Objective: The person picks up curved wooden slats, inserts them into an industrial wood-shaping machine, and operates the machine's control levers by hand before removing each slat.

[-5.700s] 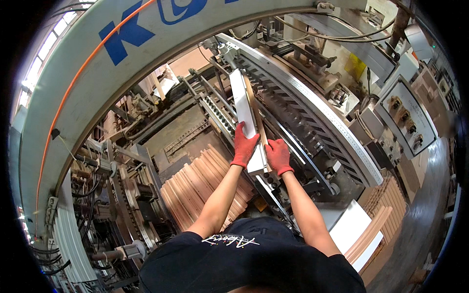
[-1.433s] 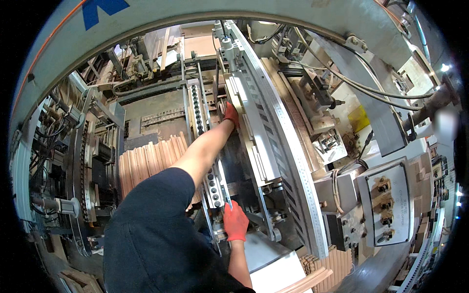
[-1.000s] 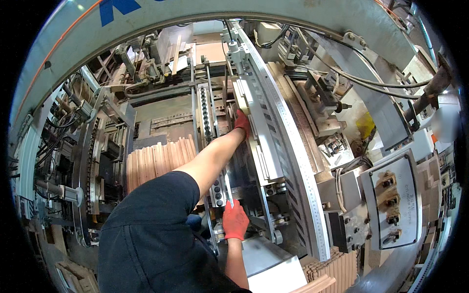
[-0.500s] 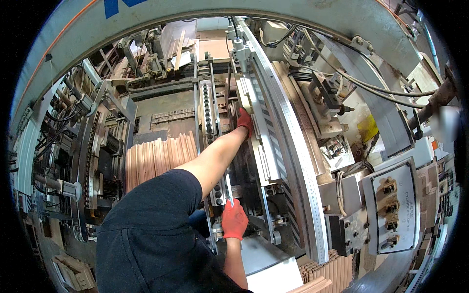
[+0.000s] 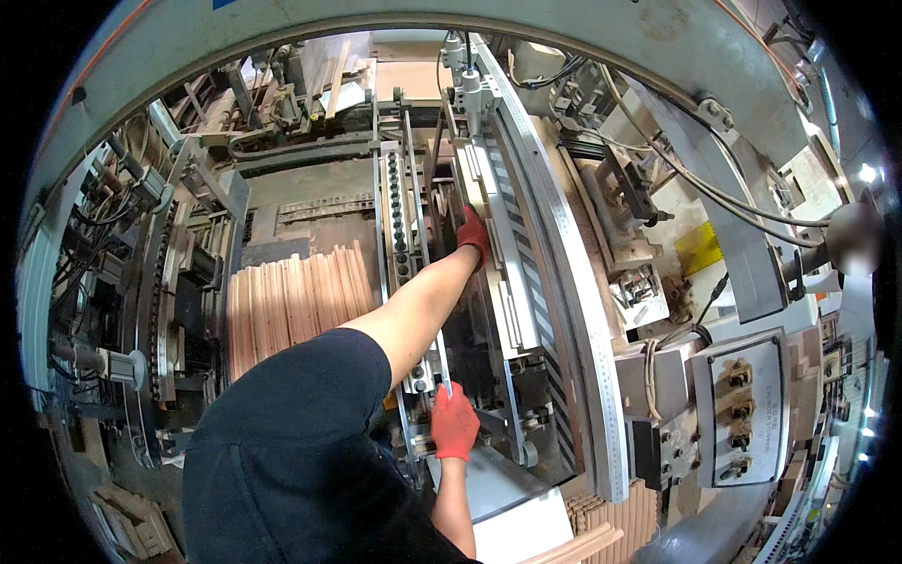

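Observation:
Red work gloves cover both of my hands over a long machine with parallel metal rails. My left hand (image 5: 474,237) reaches far forward, resting against a row of pale strips (image 5: 516,324) beside a dark rail; its fingers are mostly hidden. Closer to me, my right hand (image 5: 455,425) is closed around the near end of a thin, flat metal bar (image 5: 441,352). That bar runs forward beneath my left forearm. Left of it lies a rail with a row of black rollers (image 5: 394,202).
Wooden strips (image 5: 296,299) lie side by side on the left. A long scaled metal beam (image 5: 573,254) borders the rails, with a switch box (image 5: 745,409) to its right. More wooden pieces (image 5: 620,515) are stacked at the lower right. A large grey frame (image 5: 564,21) arches overhead.
The view has shifted slightly, so the surroundings sit a little differently. Both hands stay at the same places on the machine.

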`<action>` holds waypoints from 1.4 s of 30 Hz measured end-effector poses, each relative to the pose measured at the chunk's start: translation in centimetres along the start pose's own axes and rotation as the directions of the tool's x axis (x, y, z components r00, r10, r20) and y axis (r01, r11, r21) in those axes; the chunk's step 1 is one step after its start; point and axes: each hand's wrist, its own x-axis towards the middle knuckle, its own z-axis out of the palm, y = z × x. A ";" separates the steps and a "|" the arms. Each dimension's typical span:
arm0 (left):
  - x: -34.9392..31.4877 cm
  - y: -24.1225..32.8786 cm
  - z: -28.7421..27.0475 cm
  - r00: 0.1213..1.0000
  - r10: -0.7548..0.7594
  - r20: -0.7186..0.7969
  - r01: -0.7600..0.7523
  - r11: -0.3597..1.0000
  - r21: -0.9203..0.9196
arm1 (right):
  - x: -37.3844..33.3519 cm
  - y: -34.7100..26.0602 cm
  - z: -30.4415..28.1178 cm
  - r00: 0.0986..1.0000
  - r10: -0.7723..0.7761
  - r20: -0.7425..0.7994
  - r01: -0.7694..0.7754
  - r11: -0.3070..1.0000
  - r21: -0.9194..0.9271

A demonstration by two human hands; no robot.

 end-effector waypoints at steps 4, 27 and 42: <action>-1.4 0.2 0.5 0.989 0.000 -0.146 0.024 0.986 0.162 | -0.1 0.1 -0.1 1.000 -0.002 0.000 0.002 1.000 -0.020; -4.9 2.6 0.5 0.981 -0.044 -0.187 0.089 0.968 0.237 | 0.4 -1.3 -0.7 0.998 0.057 0.040 -0.053 0.995 -0.086; -5.5 1.4 0.9 0.999 -0.039 -0.017 0.040 0.994 0.105 | 0.0 -0.6 -0.4 0.998 0.048 -0.048 -0.049 0.999 -0.014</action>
